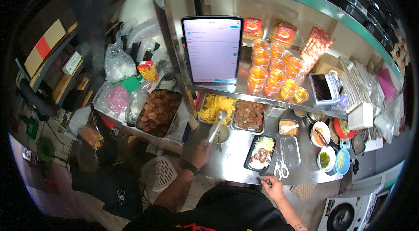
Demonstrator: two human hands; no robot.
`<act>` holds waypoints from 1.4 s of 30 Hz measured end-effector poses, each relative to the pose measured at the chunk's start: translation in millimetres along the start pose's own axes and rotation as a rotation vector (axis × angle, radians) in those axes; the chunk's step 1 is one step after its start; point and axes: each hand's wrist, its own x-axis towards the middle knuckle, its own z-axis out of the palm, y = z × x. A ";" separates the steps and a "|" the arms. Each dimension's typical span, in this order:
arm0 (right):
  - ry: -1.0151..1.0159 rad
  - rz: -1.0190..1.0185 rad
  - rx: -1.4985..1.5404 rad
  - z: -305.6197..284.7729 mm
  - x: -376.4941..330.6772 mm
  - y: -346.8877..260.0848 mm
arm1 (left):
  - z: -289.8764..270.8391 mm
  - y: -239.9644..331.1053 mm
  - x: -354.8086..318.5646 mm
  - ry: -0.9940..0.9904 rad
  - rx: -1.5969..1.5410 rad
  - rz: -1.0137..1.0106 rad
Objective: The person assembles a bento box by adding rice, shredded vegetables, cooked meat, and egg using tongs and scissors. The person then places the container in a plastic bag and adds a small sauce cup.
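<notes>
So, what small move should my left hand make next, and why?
I'd probably lower the long metal utensil and pick up some yellow food. Your left hand already grips the utensil, with its far end at the yellow food, and I can't make out any such yellow pieces in the open black tray.

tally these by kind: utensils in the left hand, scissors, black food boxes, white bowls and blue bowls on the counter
Utensil in left hand: 1
Scissors: 1
Black box: 1
White bowls: 2
Blue bowl: 1
Total: 6
</notes>
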 end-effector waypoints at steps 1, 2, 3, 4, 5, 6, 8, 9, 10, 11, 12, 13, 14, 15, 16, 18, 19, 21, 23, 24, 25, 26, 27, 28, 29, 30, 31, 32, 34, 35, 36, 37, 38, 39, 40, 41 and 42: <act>-0.036 0.018 0.054 0.5 4.2 -5.1 | 8.9 1.1 -5.1 -0.013 -0.124 0.010; -0.071 0.041 0.107 0.5 7.5 -10.0 | 19.4 1.2 -10.5 -0.029 -0.249 0.022; -0.108 0.066 0.158 -0.2 10.1 -15.4 | 30.7 -0.4 -16.1 -0.072 -0.338 -0.003; -0.153 0.080 0.208 -0.3 13.4 -21.2 | 41.8 -2.4 -21.1 -0.116 -0.427 -0.025; -0.191 0.098 0.257 -0.8 16.7 -27.1 | 53.4 -2.2 -24.0 -0.165 -0.516 -0.044; -0.232 0.113 0.309 -0.4 22.0 -33.8 | 58.3 8.4 -32.3 -0.240 -0.583 -0.078; -0.292 0.085 0.350 0.3 33.3 -48.4 | 66.0 32.8 -58.0 -0.390 -0.714 -0.141; -0.323 0.070 0.369 0.2 39.8 -57.5 | 68.7 42.0 -67.7 -0.518 -0.778 -0.161; -0.374 0.057 0.413 -1.1 45.7 -69.8 | 73.1 52.3 -79.5 -0.535 -0.804 -0.203; -0.369 0.053 0.453 1.4 50.7 -78.8 | 79.9 58.3 -87.9 -0.555 -0.828 -0.243; -0.366 0.049 0.496 5.4 55.0 -86.6 | 92.0 51.1 -91.0 -0.627 -0.860 -0.195; -0.364 0.044 0.538 8.5 58.7 -89.7 | 103.1 44.2 -93.2 -0.699 -0.892 -0.146; -0.375 -0.008 0.532 13.5 63.8 -91.0 | 107.4 47.9 -97.0 -0.725 -0.860 -0.108; -0.348 0.038 0.572 16.6 64.6 -92.7 | 108.3 51.7 -99.9 -0.738 -0.847 -0.085; -0.321 0.083 0.612 23.0 65.4 -95.6 | 109.7 52.4 -101.2 -0.725 -0.854 -0.101; -0.299 0.149 0.647 28.8 67.4 -101.8 | 108.9 51.6 -100.7 -0.720 -0.827 -0.120; -0.337 0.147 0.646 31.1 69.6 -96.8 | 106.1 49.9 -99.2 -0.727 -0.794 -0.122; -0.413 0.148 0.641 34.2 71.9 -88.4 | 101.5 43.9 -99.7 -0.723 -0.676 -0.072; -0.347 0.102 0.548 32.2 75.2 -91.0 | 98.4 31.2 -102.7 -0.695 -0.504 0.033; -0.315 0.081 0.501 30.6 75.0 -93.9 | 95.9 23.5 -103.3 -0.665 -0.421 0.100; -0.309 0.124 0.581 38.1 80.6 -79.7 | 93.2 15.7 -105.7 -0.685 -0.358 0.120; -0.297 0.125 0.527 33.3 82.9 -83.7 | 85.9 11.9 -107.7 -0.701 -0.294 0.136; -0.279 0.139 0.476 26.8 83.8 -88.6 | 76.0 13.1 -112.5 -0.731 -0.229 0.149; -0.287 0.128 0.223 23.7 94.3 -76.7 | 66.0 15.7 -117.3 -0.722 -0.224 0.100; -0.229 0.045 0.115 25.7 103.5 -58.6 | 70.8 -3.7 -119.8 -0.783 -0.307 0.122; -0.164 -0.029 -0.003 28.3 113.6 -40.2 | 74.8 -17.9 -126.9 -0.781 -0.339 0.040; -0.088 -0.094 -0.123 29.9 122.9 -21.6 | 73.6 -24.7 -128.6 -0.774 -0.361 -0.028; -0.107 -0.076 -0.059 15.9 133.5 -50.2 | 63.1 -20.0 -134.0 -0.720 -0.349 -0.088; -0.031 0.016 -0.102 6.3 157.6 -63.1 | 37.9 5.3 -142.4 -0.698 -0.278 -0.160; 0.000 0.007 -0.202 -0.1 167.6 -86.0 | 30.5 11.8 -146.3 -0.677 -0.268 -0.182; 0.003 -0.023 -0.280 -1.2 179.7 -93.2 | 25.2 17.9 -150.4 -0.662 -0.258 -0.201; 0.003 -0.056 -0.360 -1.1 192.1 -98.2 | 22.0 19.7 -153.0 -0.644 -0.250 -0.222; 0.003 -0.061 -0.418 2.6 205.1 -100.8 | 25.2 9.4 -154.4 -0.627 -0.247 -0.210; 0.001 -0.062 -0.477 5.8 216.7 -103.5 | 23.0 8.4 -156.1 -0.613 -0.228 -0.201; -0.054 0.001 -0.483 7.2 227.7 -105.5 | 20.2 8.5 -158.2 -0.599 -0.210 -0.191; -0.091 0.017 -0.491 8.7 234.5 -112.6 | 17.2 7.5 -160.2 -0.579 -0.191 -0.184; -0.125 0.029 -0.500 9.4 240.7 -122.7 | 16.4 3.2 -161.4 -0.554 -0.176 -0.198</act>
